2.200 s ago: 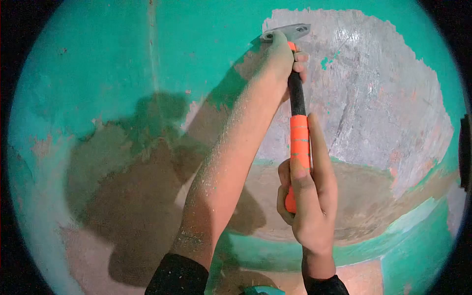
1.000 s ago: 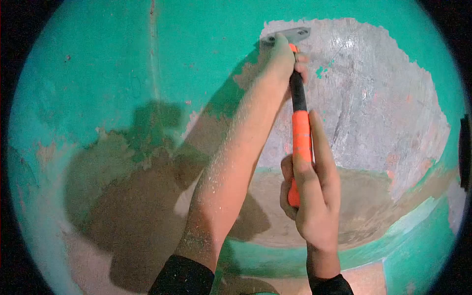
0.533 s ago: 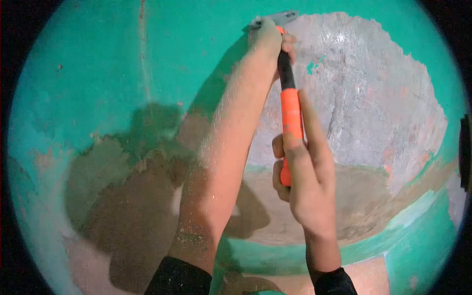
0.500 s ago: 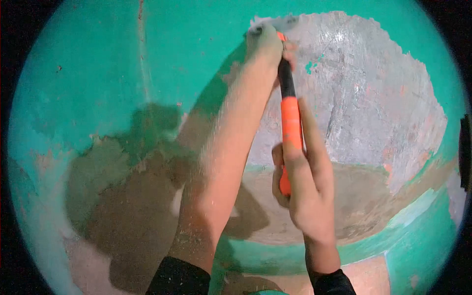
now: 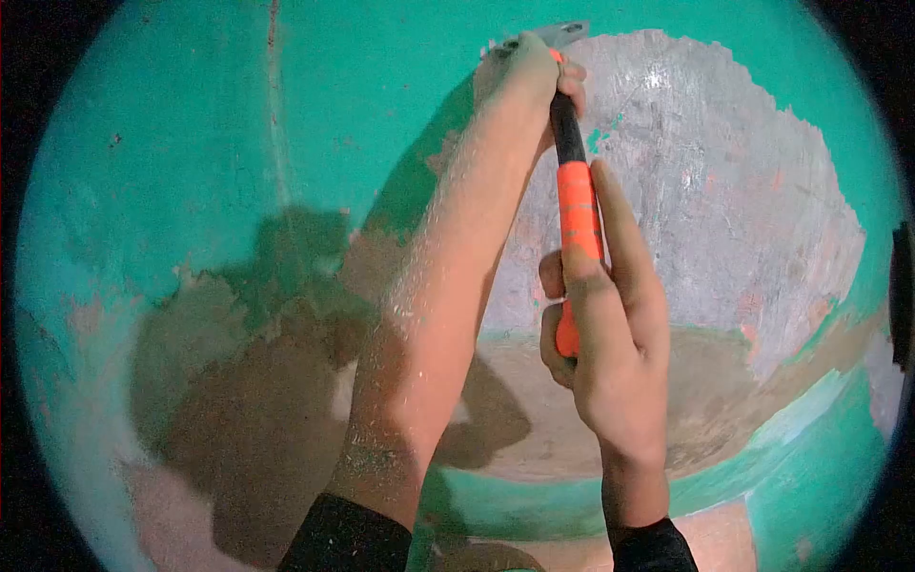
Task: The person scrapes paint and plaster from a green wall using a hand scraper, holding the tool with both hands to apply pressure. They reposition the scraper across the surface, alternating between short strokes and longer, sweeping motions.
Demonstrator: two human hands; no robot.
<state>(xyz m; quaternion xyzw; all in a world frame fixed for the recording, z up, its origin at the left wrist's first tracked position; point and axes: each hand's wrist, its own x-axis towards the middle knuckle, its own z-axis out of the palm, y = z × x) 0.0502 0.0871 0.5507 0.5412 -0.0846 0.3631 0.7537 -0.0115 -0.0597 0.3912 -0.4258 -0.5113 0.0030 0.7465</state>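
A long-handled paint scraper [image 5: 578,205] with an orange and black handle leans upward across the wall [image 5: 705,191]. Its metal head [image 5: 570,34] lies at the upper edge of a bare grey patch, against green paint. My left hand [image 5: 534,76] is closed around the top of the scraper, just below and over part of the head. Lower down, my right hand [image 5: 615,334] grips the orange handle, with one finger stretched along its side. Pale flakes cling to my left forearm [image 5: 429,276]. How the blade edge meets the wall is partly hidden by my left hand.
Green paint [image 5: 191,124] with a ragged edge surrounds the bare patch. Below lies a brownish band [image 5: 705,410], then a curved green strip [image 5: 572,500]. A dark shadow [image 5: 257,410] falls on the left wall. At the right edge is a dark object [image 5: 901,296].
Both hands have moved up and slightly right with the scraper. Its head now shows more clearly at the upper edge of the grey patch.
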